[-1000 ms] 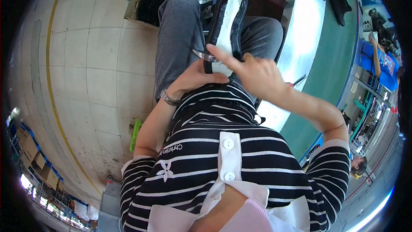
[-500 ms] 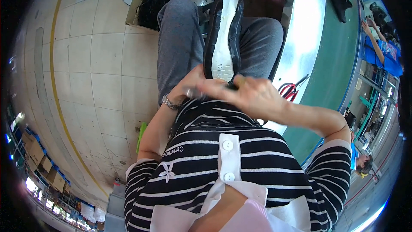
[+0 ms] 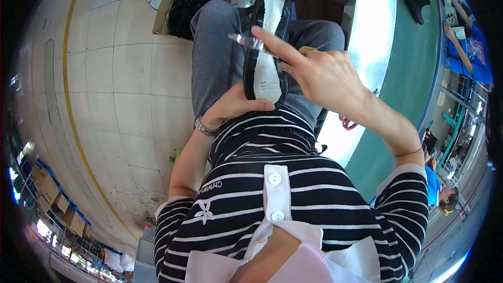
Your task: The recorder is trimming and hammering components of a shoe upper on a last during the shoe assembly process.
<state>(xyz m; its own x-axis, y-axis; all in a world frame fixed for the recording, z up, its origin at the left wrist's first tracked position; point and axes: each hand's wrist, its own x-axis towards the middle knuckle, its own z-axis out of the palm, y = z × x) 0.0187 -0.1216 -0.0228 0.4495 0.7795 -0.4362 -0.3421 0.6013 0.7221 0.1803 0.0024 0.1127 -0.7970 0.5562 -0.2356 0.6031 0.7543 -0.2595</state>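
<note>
An unsoled black shoe [image 3: 252, 68] lies bottom up across my lap, toe away from me. A white insole board [image 3: 265, 76] runs down its middle between the turned-in black edges. My left hand [image 3: 233, 106] grips its near end, thumb laid on the board. Above the shoe, my right hand [image 3: 327, 76] is closed around a silver metal hand tool [image 3: 245, 40] with a narrow tip pointing left. My index finger stretches along the tool. Its grip end is hidden in my palm, and its exact kind cannot be made out.
At my right are a shiny metal tabletop [image 3: 369, 31], red-handled scissors [image 3: 347, 122] partly behind my forearm, and a green work surface [image 3: 401, 68] with a black boot [image 3: 414, 1]. A cardboard box [image 3: 161, 21] of black scraps stands ahead left. People in blue [image 3: 474, 52] work far right.
My right hand has moved forward from the shoe's near end to above its middle, bringing the metal tool into clearer view. The shoe has shifted slightly left; my left hand keeps hold of it.
</note>
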